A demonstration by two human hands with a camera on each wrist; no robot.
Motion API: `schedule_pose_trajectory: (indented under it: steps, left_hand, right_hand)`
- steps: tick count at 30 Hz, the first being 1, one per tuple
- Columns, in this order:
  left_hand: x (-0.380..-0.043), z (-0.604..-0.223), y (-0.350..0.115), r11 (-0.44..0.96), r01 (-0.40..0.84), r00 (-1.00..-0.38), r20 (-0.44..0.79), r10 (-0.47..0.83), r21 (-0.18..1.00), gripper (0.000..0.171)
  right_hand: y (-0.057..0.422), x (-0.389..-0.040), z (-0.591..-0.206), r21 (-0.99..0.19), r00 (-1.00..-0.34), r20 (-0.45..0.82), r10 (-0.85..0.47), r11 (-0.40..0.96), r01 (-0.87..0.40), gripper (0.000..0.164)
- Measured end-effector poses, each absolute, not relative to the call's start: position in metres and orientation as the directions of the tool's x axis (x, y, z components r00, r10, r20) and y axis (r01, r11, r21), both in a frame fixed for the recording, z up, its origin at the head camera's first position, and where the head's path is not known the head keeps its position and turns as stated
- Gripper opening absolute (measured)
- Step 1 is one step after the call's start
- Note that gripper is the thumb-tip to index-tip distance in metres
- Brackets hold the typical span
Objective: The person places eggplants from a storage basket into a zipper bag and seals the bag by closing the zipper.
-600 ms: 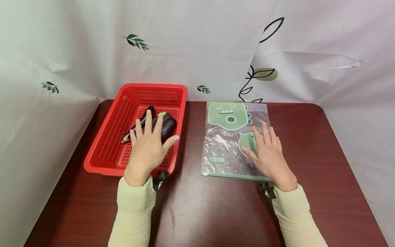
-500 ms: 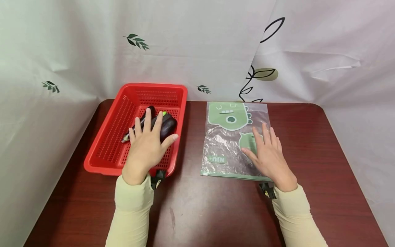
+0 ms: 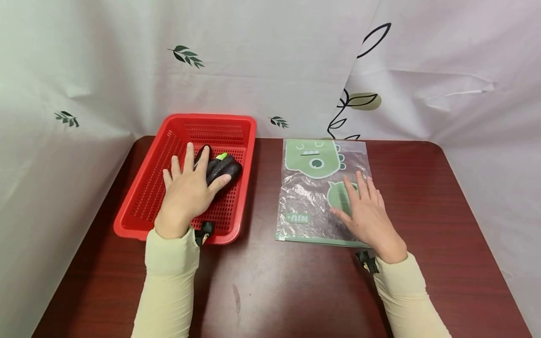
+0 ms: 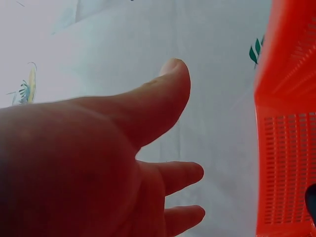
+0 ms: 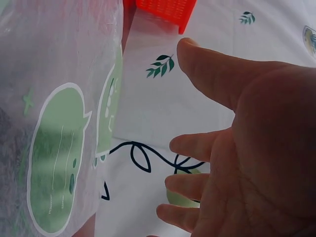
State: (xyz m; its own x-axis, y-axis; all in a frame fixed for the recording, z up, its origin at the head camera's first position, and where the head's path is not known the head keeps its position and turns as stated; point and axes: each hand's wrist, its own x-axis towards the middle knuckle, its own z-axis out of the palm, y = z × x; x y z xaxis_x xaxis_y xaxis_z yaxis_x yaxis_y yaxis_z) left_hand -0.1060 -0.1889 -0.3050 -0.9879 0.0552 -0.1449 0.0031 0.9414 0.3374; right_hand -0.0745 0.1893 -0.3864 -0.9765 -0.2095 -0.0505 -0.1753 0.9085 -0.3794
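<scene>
While both spread hands [image 3: 183, 195] [image 3: 369, 218] hold nothing, the frame-left red plastic basket [image 3: 211, 116] holds dark oblong vegetables [image 3: 230, 172], the clear green-printed bag [image 3: 302, 192] seemingly unfilled.

Makeshift booth: leaf-print sheeting [image 3: 262, 70], wood-grain table [image 3: 279, 291]

A glossy red-brown table [image 3: 270, 286] bears a red slotted basket [image 3: 211, 117] and, right of it, a flat clear bag [image 3: 310, 192].

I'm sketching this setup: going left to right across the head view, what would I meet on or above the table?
Red basket → clear bag with green prints → right hand. The left hand overlaps the basket, so it's omitted.
</scene>
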Motion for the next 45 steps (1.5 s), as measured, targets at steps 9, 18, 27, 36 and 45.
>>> schedule_pose_trajectory:
  steps: [9,18,27,36,45]
  left_hand:
    - [-0.121,-0.305,-0.197,0.955,0.008,-0.98,-0.189,0.066,0.296,0.09]
    - [-0.142,-0.305,-0.207,0.965,0.006,-0.966,-0.249,0.074,0.262,0.091]
    - [-0.16,-0.306,-0.223,0.979,-0.028,-0.939,-0.342,0.044,0.204,0.088]
    - [-0.168,-0.309,-0.236,0.981,-0.028,-0.918,-0.393,0.051,0.194,0.076]
    - [-0.174,-0.316,-0.246,0.979,-0.037,-0.894,-0.444,0.057,0.199,0.071]
  right_hand:
    - [0.191,-0.072,-0.388,-0.372,-0.972,-0.053,-0.229,0.908,-0.193,0.087]
    - [0.193,-0.067,-0.391,-0.374,-0.956,-0.023,-0.294,0.889,-0.264,0.077]
    - [0.196,-0.062,-0.392,-0.368,-0.941,-0.006,-0.338,0.876,-0.312,0.071]
    - [0.197,-0.06,-0.394,-0.385,-0.929,-0.051,-0.366,0.865,-0.32,0.074]
    - [0.196,-0.058,-0.397,-0.382,-0.915,-0.035,-0.403,0.851,-0.36,0.073]
